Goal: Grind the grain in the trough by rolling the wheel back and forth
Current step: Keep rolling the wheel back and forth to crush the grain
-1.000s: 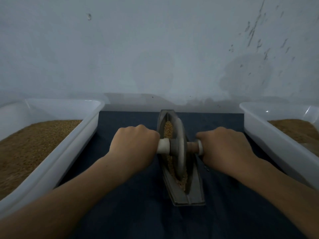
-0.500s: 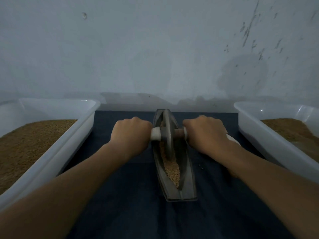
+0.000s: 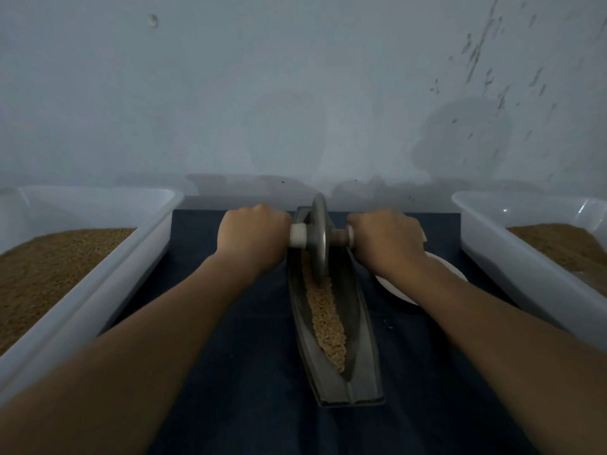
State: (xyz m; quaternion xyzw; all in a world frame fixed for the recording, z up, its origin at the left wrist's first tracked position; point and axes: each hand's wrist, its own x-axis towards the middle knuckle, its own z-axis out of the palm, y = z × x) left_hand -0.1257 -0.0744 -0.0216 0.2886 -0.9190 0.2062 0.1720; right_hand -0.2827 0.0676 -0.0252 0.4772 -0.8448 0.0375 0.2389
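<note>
Grey wheel (image 3: 319, 239) upright at the far end of the trough (image 3: 361, 356), grain (image 3: 326, 320) along its near part, my left hand (image 3: 253, 236) and right hand (image 3: 387, 239) with fingers curled around the axle (image 3: 298, 235), dark cloth (image 3: 256, 372) below, left tub (image 3: 141, 244) and right tub (image 3: 512, 267) beside.

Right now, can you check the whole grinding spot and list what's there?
Surface: dark blue cloth under everything.
Job's things: grey wheel at the trough's far end; grain lies along the groove.
Clutter: left tub and right tub hold brown grain too; white dish beside the trough, partly under the right forearm.
Grippers: left hand and right hand each grip the wheel's axle.
Cables: nothing seen.
Surroundings: pale, stained wall.
</note>
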